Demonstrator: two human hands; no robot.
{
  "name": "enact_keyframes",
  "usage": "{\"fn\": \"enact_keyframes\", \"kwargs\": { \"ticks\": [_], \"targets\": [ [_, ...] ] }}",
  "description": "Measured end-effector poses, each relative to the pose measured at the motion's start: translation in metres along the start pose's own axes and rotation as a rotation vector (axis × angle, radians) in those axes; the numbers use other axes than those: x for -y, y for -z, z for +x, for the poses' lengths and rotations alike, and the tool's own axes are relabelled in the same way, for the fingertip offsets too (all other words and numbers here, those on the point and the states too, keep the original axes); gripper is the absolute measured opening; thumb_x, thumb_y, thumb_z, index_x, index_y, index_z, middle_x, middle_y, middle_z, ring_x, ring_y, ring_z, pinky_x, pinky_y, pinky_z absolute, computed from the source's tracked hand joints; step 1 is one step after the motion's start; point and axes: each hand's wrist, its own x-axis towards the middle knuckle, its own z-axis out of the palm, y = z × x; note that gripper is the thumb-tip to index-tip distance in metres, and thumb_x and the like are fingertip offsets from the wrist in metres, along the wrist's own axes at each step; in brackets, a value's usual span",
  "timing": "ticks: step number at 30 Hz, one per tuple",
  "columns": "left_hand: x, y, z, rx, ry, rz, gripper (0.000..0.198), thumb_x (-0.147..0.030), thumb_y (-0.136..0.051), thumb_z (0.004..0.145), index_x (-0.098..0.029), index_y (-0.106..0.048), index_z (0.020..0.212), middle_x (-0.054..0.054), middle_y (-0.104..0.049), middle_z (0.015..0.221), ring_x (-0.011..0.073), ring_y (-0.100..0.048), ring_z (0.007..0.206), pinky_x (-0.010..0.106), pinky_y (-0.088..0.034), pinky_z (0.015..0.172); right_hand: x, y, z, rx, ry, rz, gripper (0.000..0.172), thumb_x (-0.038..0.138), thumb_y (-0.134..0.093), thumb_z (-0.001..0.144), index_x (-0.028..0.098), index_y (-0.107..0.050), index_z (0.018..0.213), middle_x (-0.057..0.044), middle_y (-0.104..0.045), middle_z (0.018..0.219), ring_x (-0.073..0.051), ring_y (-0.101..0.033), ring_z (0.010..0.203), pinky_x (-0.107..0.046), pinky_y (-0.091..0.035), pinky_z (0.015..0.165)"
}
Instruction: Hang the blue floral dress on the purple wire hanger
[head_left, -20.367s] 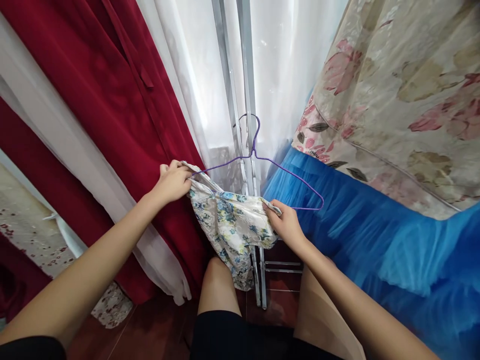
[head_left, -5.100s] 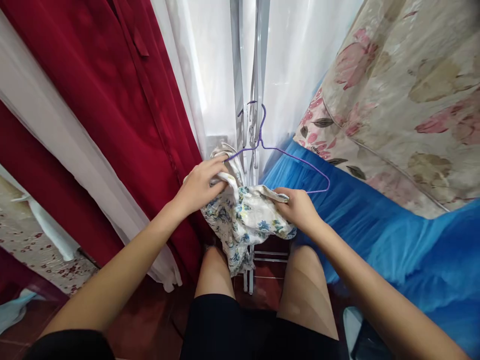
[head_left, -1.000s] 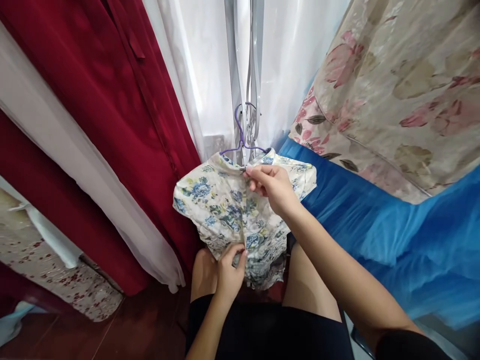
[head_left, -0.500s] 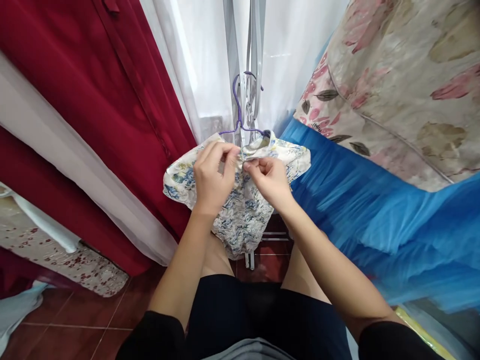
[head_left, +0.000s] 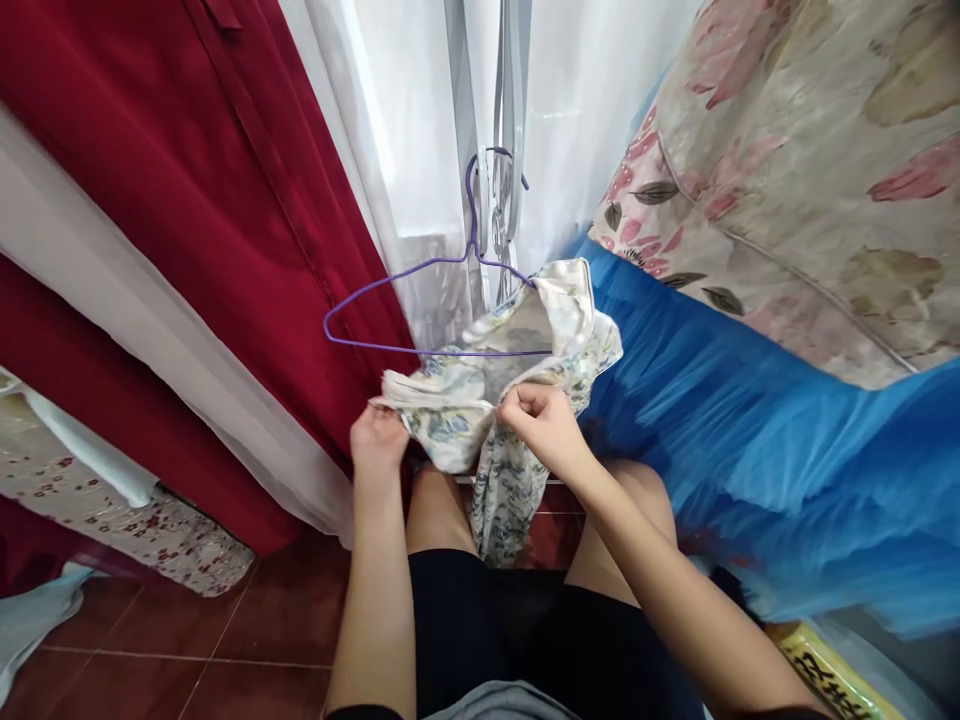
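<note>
A small white garment (head_left: 450,425) with a blue and yellow floral print hangs half off a purple hanger (head_left: 375,284). Its right shoulder still covers the hanger's right end, while the hanger's left end is bare. My left hand (head_left: 379,432) pinches the garment's left edge, below the hanger's lower bar. At the front opening near the middle, my right hand (head_left: 538,415) grips the cloth between thumb and fingers. The lower part of the garment droops between my knees.
A grey metal stand (head_left: 463,100) rises behind the hanger. Red drapes (head_left: 247,220) hang at left, with blue tulle (head_left: 735,430) and a floral cloth (head_left: 795,190) at right. A yellow package (head_left: 821,670) lies lower right on the red tiled floor (head_left: 247,640).
The garment's left shoulder has come off the hanger. My left hand has moved left and down with the cloth; my right hand has moved lower, still holding the front.
</note>
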Motion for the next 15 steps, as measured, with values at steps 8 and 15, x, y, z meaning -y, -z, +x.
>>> {"fn": "enact_keyframes", "kwargs": {
  "ticks": [8,15],
  "targets": [
    [0.080,-0.039,-0.107,0.641,0.006,0.424,0.021,-0.038,-0.073,0.090,-0.017,-0.074,0.086,0.005,-0.072,0.092,0.0194,-0.067,0.087,0.030,-0.051,0.084,-0.038,0.047,-0.049,0.234,0.092,-0.151,0.035,0.051,-0.052,0.098,0.020,-0.068,0.095,-0.006,-0.067,0.089,-0.023,-0.062,0.087,-0.036,-0.049,0.083],
    [0.085,-0.074,-0.133,1.038,-0.339,1.126,0.044,-0.045,-0.061,0.098,-0.029,-0.064,0.138,0.008,-0.062,0.139,0.0269,-0.049,0.136,0.041,-0.034,0.119,-0.010,0.059,-0.072,0.150,-0.266,0.413,0.032,0.047,-0.081,0.081,0.021,-0.067,0.094,-0.002,-0.069,0.086,-0.019,-0.065,0.081,-0.031,-0.055,0.076]
  ]
}}
